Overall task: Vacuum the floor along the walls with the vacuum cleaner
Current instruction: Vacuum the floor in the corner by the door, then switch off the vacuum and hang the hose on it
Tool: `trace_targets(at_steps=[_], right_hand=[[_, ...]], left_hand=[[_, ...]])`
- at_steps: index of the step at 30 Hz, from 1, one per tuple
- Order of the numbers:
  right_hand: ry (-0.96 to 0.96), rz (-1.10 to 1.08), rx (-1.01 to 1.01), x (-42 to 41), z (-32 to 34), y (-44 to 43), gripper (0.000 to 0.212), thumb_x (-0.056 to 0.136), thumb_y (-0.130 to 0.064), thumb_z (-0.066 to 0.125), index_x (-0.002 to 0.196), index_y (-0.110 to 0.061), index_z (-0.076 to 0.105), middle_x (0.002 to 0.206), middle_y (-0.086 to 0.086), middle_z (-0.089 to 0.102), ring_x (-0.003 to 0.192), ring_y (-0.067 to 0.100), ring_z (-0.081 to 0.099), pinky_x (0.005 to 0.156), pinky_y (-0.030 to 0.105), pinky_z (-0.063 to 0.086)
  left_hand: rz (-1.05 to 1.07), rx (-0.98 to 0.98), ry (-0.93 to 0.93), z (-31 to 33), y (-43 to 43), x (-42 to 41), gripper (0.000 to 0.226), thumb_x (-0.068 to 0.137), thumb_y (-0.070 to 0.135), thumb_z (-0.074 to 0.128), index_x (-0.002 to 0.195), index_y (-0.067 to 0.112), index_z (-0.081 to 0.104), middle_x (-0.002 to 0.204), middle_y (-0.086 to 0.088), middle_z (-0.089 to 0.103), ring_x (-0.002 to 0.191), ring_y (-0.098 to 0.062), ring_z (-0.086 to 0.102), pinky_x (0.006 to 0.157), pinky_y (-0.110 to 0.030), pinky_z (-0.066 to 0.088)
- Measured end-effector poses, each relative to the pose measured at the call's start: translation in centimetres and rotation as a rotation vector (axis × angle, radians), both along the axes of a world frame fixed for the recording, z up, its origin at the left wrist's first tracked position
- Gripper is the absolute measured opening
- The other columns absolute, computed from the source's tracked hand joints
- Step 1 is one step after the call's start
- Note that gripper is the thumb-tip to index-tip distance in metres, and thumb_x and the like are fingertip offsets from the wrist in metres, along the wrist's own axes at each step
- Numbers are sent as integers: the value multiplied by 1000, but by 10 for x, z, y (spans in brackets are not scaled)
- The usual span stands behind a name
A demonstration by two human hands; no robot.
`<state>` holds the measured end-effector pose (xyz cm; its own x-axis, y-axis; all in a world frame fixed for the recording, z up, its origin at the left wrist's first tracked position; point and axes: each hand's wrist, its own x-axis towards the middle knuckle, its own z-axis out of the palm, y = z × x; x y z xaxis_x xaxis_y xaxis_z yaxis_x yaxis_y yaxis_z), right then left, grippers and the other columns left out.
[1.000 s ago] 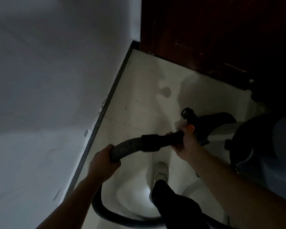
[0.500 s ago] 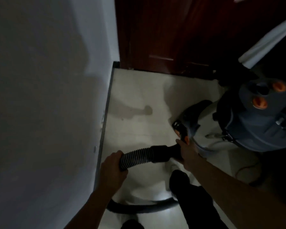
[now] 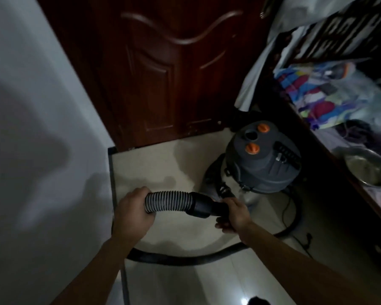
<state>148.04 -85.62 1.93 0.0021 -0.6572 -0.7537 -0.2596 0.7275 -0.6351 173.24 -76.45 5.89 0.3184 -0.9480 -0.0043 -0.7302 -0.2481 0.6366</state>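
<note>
The pale wall (image 3: 31,128) fills the left of the frame, and a dark carved door (image 3: 163,73) takes the upper centre, meeting the wall at a corner. The light tiled floor (image 3: 154,164) runs from that corner down to the bottom edge, with a dark skirting strip (image 3: 112,183) along the foot of the wall. Your vacuum (image 3: 264,164), a grey drum, stands on the floor right of centre, just in front of the door and beside the cluttered dark furniture on the right. Its hose (image 3: 169,201) loops across the floor in the lower middle and rises between your hands. Your left hand (image 3: 132,212), at centre left near the skirting, is wrapped round the ribbed part of the hose. Your right hand (image 3: 235,213) has its fingers curled round the black cuff (image 3: 204,205) at the hose end, close to the drum's base (whether the cuff touches the drum is unclear). A metal bowl (image 3: 365,168) sits at the right edge. Two orange knobs (image 3: 252,148) top the drum.
</note>
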Motion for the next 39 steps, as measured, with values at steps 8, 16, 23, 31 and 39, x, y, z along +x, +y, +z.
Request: trace_targets(at_steps=[8, 16, 23, 31, 39], right_hand=[[200, 234, -112, -117, 23, -26, 42, 94, -12, 52, 131, -32, 53, 100, 8, 72, 82, 23, 73, 64, 32, 55], [811, 520, -325, -193, 32, -77, 50, 80, -56, 65, 125, -36, 57, 117, -4, 48, 111, 17, 53, 78, 27, 47], [763, 415, -211, -238, 32, -123, 50, 84, -33, 65, 132, -26, 52, 130, 2, 53, 121, 24, 48, 90, 32, 46], [629, 281, -29, -229, -17, -151, 38, 92, -8, 48, 124, -24, 59, 121, 6, 64, 109, 25, 61, 89, 33, 50], [605, -196, -52, -178, -54, -198, 24, 95, -5, 48, 107, -14, 68, 96, 7, 71, 81, 18, 66, 65, 25, 55]], left_hand=[[-345, 18, -107, 54, -107, -79, 22, 69, 5, 70, 79, 14, 53, 76, -1, 55, 75, -23, 53, 61, -38, 43], [-574, 54, -194, 75, -218, -175, 33, 70, 13, 71, 81, 25, 43, 81, 7, 52, 82, -20, 55, 59, -31, 36], [-757, 85, -309, 77, -294, -225, 32, 75, 14, 66, 104, 20, 54, 96, -2, 56, 93, -24, 54, 67, -33, 36], [-902, 199, -414, 9, -343, -222, 33, 76, 14, 67, 104, 22, 52, 101, 0, 53, 100, -24, 51, 77, -35, 39], [-1064, 268, -386, -68, -385, -171, 35, 80, 16, 69, 109, 21, 51, 108, 0, 54, 106, -24, 50, 86, -36, 41]])
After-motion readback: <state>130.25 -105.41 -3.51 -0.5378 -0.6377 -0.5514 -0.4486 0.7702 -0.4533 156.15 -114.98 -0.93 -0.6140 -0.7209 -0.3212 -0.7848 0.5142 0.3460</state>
